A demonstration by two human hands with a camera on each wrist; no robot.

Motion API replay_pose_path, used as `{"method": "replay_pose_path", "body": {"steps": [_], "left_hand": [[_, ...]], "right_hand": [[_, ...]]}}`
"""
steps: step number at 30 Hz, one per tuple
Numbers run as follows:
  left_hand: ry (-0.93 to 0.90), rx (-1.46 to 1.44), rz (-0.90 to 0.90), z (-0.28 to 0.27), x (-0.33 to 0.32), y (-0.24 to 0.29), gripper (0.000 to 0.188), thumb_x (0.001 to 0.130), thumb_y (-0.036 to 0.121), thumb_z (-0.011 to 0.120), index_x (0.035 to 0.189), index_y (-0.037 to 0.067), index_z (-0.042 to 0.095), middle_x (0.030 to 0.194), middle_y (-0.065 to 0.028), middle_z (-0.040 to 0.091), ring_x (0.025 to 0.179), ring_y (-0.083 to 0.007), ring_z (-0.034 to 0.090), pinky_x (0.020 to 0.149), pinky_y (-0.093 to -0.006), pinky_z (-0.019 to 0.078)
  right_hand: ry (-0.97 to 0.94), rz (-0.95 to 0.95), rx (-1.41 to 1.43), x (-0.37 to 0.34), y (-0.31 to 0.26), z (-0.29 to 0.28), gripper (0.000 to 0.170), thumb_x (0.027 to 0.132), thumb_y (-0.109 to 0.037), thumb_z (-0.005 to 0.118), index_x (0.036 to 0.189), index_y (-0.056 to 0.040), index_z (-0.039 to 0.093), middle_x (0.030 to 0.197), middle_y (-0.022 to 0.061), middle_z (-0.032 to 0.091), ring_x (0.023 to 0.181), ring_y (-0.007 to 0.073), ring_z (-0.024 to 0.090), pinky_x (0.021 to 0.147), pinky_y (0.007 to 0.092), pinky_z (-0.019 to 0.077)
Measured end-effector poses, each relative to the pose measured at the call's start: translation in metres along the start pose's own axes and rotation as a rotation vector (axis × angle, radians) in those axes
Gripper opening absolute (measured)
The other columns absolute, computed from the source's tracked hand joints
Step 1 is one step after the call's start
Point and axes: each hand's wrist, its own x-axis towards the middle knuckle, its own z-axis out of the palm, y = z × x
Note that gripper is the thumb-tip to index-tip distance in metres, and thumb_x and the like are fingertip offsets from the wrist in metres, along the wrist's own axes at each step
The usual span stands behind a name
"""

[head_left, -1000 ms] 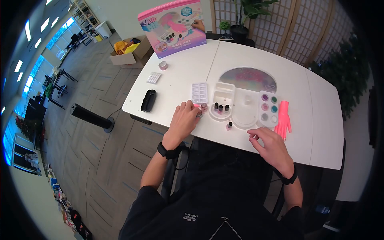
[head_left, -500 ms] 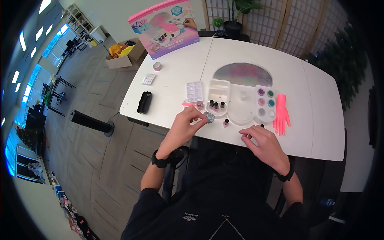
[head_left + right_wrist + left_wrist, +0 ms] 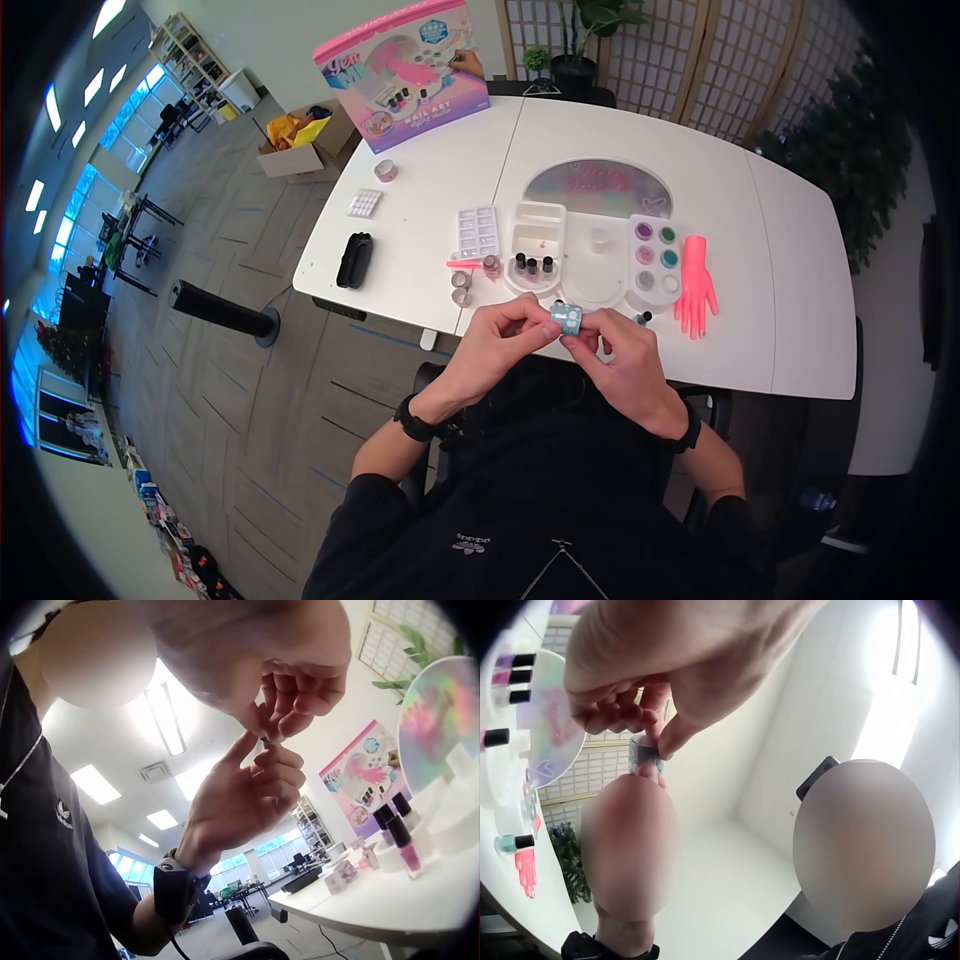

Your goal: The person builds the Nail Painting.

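A small round jar with a teal and white pattern (image 3: 566,318) is between both hands, over the table's front edge. My left hand (image 3: 500,345) pinches its left side between thumb and fingers. From the right, the fingertips of my right hand (image 3: 628,362) grip the other side. In the left wrist view the jar (image 3: 643,752) shows a dark band, partly covered by fingers. Beyond the hands is a white manicure station (image 3: 595,285) with several black-capped nail polish bottles (image 3: 533,266). A teal nail polish bottle (image 3: 643,318) lies by my right hand.
Two small jars (image 3: 461,288) and a pink stick (image 3: 463,265) sit left of the station, below a white compartment tray (image 3: 478,233). Right of it lies a pink model hand (image 3: 696,285). Farther left are a black case (image 3: 354,261) and the nail art box (image 3: 405,80).
My left hand has carried the teal jar from the left to the middle, uncovering two jars. My right hand has moved left and now grips the jar too.
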Motion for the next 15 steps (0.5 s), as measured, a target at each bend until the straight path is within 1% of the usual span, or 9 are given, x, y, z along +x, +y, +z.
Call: {"method": "replay_pose_path", "body": {"steps": [3, 6, 9, 12, 15], "left_hand": [[0.001, 0.025, 0.002, 0.001, 0.000, -0.002, 0.006, 0.106, 0.007, 0.073, 0.102, 0.002, 0.074, 0.095, 0.0056, 0.054, 0.087, -0.0035, 0.048, 0.081, -0.0237, 0.0406], [-0.022, -0.026, -0.010, 0.005, -0.003, -0.001, 0.004, 0.105, 0.005, 0.074, 0.102, 0.002, 0.074, 0.094, 0.0064, 0.052, 0.085, -0.0027, 0.046, 0.078, -0.0222, 0.0399], [-0.056, 0.070, 0.061, 0.003, -0.003, -0.009, 0.007, 0.105, 0.008, 0.076, 0.107, 0.001, 0.077, 0.092, 0.0093, 0.050, 0.079, 0.0001, 0.043, 0.074, -0.0199, 0.0400], [-0.076, 0.051, 0.052, 0.002, -0.002, -0.012, 0.005, 0.105, 0.007, 0.077, 0.105, 0.002, 0.076, 0.089, 0.0094, 0.046, 0.078, -0.0003, 0.040, 0.073, -0.0199, 0.0392], [-0.084, 0.083, 0.048, 0.001, -0.002, -0.014, 0.005, 0.103, 0.006, 0.078, 0.102, 0.002, 0.075, 0.089, 0.0086, 0.045, 0.078, -0.0007, 0.040, 0.073, -0.0205, 0.0386]], "right_hand": [[0.002, 0.018, 0.007, -0.001, 0.002, 0.000, 0.015, 0.095, -0.009, 0.085, 0.096, -0.0015, 0.072, 0.078, 0.0067, 0.065, 0.066, 0.0201, 0.064, 0.060, 0.0355, 0.0497], [0.000, 0.015, -0.006, -0.002, 0.003, 0.000, 0.017, 0.095, -0.009, 0.085, 0.090, -0.0012, 0.071, 0.074, 0.0073, 0.064, 0.064, 0.0210, 0.062, 0.059, 0.0367, 0.0478], [0.005, 0.002, 0.007, -0.004, 0.006, 0.001, 0.019, 0.096, -0.011, 0.084, 0.088, -0.0010, 0.070, 0.073, 0.0078, 0.063, 0.063, 0.0218, 0.061, 0.058, 0.0375, 0.0471], [-0.003, 0.011, 0.036, -0.006, 0.010, 0.002, 0.020, 0.097, -0.012, 0.084, 0.088, -0.0007, 0.070, 0.073, 0.0084, 0.063, 0.063, 0.0224, 0.061, 0.059, 0.0378, 0.0465], [-0.015, 0.051, 0.073, -0.008, 0.010, 0.001, 0.022, 0.098, -0.014, 0.083, 0.087, -0.0003, 0.069, 0.073, 0.0091, 0.062, 0.064, 0.0227, 0.061, 0.059, 0.0374, 0.0465]]}}
